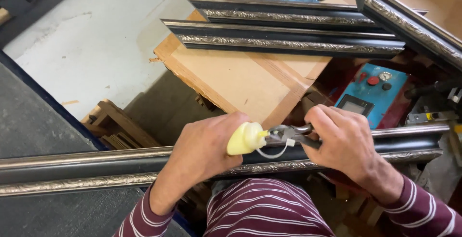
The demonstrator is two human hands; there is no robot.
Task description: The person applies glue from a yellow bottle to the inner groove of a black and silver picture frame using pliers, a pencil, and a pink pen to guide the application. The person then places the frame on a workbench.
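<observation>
The left hand [204,150] is closed around a yellow glue bottle [244,139], held level above the long ornate frame moulding [96,169] across the lap; the right hand [344,140] clamps pliers [291,133] whose tips meet the bottle's nozzle [263,134]; best to brace the bottle firmly, keep the pliers square on the tip, and work gently so nothing spills on the moulding.

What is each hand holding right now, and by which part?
The left hand grips a yellow glue bottle around its body. The right hand holds pliers by the handles, their nose at the bottle's tip.
</observation>
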